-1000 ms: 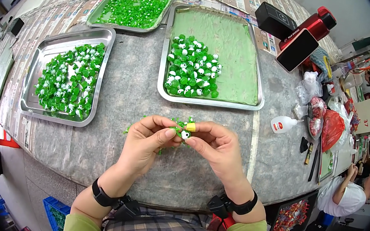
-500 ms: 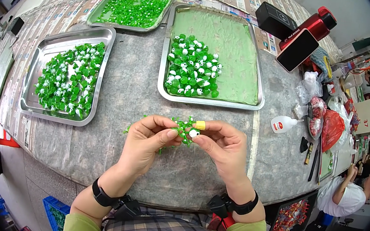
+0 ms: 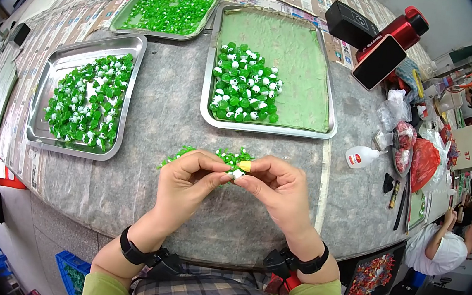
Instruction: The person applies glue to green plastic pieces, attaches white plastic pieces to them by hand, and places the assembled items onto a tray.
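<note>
My left hand (image 3: 184, 185) and my right hand (image 3: 280, 195) meet over the near middle of the table. Between the right thumb and forefinger, which has a yellow wrap on its tip, I pinch a small round white piece with black spots (image 3: 238, 174). The left thumb and forefinger are closed right against it; what else they hold is hidden. Just behind my fingers lies a loose pile of small green and white pieces (image 3: 228, 155). Beyond is a metal tray (image 3: 267, 130) lined with green cloth, holding many green-and-white pieces on its left side (image 3: 246, 87).
At left, a metal tray (image 3: 117, 139) holds more green-and-white pieces; another tray (image 3: 122, 28) behind it is spread with small green ones. To the right are a white squeeze bottle (image 3: 361, 157), a phone (image 3: 379, 63), a red flask (image 3: 403, 30) and a red bag (image 3: 424, 165). A person (image 3: 441, 249) sits far right.
My hands have drawn together, and the white piece has moved slightly left and nearer me, against the left fingertips. More of the pile behind my hands shows.
</note>
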Motion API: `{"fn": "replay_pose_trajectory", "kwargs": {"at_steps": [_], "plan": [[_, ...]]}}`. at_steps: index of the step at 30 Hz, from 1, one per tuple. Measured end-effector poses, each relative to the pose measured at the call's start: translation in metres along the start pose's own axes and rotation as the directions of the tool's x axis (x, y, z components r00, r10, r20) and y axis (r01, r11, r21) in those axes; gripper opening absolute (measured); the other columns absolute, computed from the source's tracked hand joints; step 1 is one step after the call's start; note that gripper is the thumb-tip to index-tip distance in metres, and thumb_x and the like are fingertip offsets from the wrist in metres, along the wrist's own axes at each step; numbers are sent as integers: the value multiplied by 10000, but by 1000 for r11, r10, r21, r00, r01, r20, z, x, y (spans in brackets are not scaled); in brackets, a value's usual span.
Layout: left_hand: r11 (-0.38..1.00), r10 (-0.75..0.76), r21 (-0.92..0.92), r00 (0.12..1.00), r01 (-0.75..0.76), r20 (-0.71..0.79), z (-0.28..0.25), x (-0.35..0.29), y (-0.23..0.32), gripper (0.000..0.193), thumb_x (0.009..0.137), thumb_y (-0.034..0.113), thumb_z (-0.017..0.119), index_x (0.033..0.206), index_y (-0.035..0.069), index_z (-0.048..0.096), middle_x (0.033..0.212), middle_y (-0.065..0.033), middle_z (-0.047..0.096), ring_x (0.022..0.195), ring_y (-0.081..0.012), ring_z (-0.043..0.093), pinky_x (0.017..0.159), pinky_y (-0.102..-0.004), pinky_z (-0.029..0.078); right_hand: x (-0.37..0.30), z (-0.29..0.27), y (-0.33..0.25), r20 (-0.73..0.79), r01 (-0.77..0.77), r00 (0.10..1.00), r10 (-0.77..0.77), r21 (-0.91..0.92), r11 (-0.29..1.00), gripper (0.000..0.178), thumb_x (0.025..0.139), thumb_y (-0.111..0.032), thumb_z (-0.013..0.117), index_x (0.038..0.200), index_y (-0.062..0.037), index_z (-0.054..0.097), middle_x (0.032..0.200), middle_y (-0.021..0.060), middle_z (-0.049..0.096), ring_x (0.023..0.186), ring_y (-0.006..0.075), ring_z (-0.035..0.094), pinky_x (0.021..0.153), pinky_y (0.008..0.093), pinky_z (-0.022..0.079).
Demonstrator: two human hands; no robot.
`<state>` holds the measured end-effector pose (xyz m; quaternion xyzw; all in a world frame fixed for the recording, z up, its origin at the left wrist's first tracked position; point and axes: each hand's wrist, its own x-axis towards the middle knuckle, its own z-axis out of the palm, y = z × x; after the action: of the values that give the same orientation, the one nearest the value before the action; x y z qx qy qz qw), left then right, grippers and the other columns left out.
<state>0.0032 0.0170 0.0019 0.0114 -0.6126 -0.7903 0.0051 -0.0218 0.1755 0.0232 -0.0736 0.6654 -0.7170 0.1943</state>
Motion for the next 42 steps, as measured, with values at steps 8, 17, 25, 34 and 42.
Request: {"fn": "replay_pose_trajectory", "kwargs": {"at_steps": [8, 17, 25, 34, 42], "plan": [[914, 185, 347, 977, -209, 103, -4, 3, 8, 117, 640, -17, 630, 736, 13, 572, 701, -62, 561, 641, -138, 534, 566, -225, 423, 3, -3, -5, 76, -60, 996, 49, 142, 988, 197, 731, -29, 584, 918, 28, 554, 781, 48, 587, 742, 75, 549, 639, 178, 439], [781, 318, 487, 920, -392, 231, -2, 4, 10, 145, 614, -6, 647, 713, 27, 546, 691, -75, 558, 631, -176, 547, 543, -250, 428, 6, -10, 1, 183, -175, 973, 138, 208, 962, 204, 750, -47, 564, 938, 31, 549, 805, 67, 592, 731, 108, 567, 654, 213, 466], [961, 88, -243, 976, -136, -199, -20, 11, 6, 120, 742, 105, 583, 807, 13, 541, 739, -38, 536, 645, -101, 518, 590, -204, 458, 11, -26, 3, -47, 35, 998, -41, -129, 991, 121, 749, -52, 563, 854, 7, 560, 783, 53, 596, 717, 89, 565, 603, 208, 452], [468, 35, -859, 975, -209, -218, -63, 25, 18, 290, 826, 226, 454, 1033, 23, 462, 801, -25, 465, 697, -85, 461, 631, -193, 469, 14, -28, 7, 218, 207, 975, -42, -823, 529, 162, 671, -169, 595, 724, -26, 541, 708, 92, 526, 682, 253, 519, 649, 338, 410], [947, 135, 259, 968, -189, 214, -9, 6, 14, 198, 712, 44, 587, 909, 51, 589, 838, -38, 528, 731, -123, 511, 616, -216, 432, 12, -30, -4, 208, 141, 978, -12, -618, 773, 117, 688, -110, 597, 714, -18, 528, 670, 60, 505, 628, 170, 515, 602, 264, 399]]}}
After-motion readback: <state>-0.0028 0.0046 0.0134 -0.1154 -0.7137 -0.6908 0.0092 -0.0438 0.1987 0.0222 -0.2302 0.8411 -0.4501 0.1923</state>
